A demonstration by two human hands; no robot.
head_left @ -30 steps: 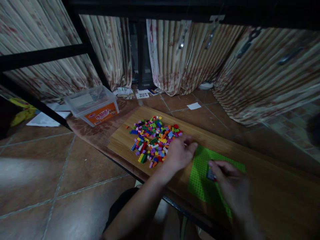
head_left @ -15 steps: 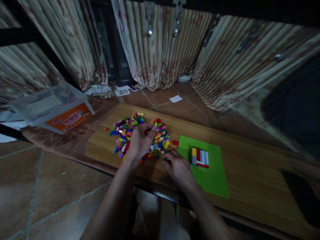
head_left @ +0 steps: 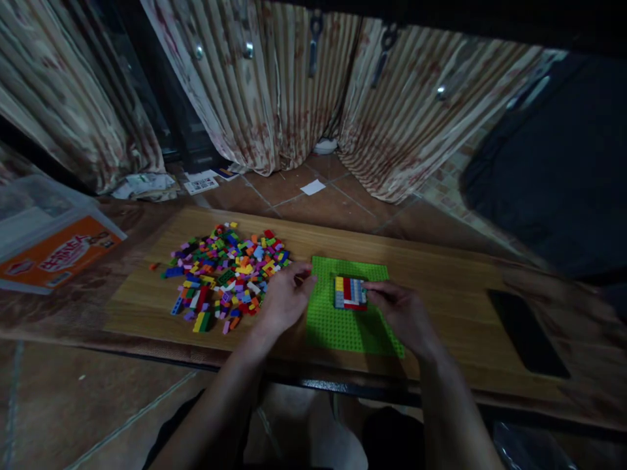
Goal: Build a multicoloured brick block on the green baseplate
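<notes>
A low brick build (head_left: 351, 294) in yellow, red, light blue and white sits on a green studded baseplate (head_left: 326, 333). At the build's right edge, my right hand (head_left: 404, 313) pinches a small building brick, mostly hidden by the fingertips. My left hand (head_left: 289, 297) hovers by the baseplate's left edge, thumb and fingers curled together. Whatever it may hold is too small and dark to name. Left of it spreads a pile of loose building bricks (head_left: 228, 277) in many colours.
The wooden board (head_left: 142, 307) carries everything. A clear plastic box (head_left: 59, 245) with an orange label stands at far left. A flat black phone-like object (head_left: 529, 333) lies at right. Another person's dark clothing (head_left: 543, 170) shows at upper right. Papers (head_left: 200, 184) lie on the floor behind.
My right hand has moved from the pile's edge to the build's right side. My left hand has left the pile for the baseplate's left edge. The view has turned right.
</notes>
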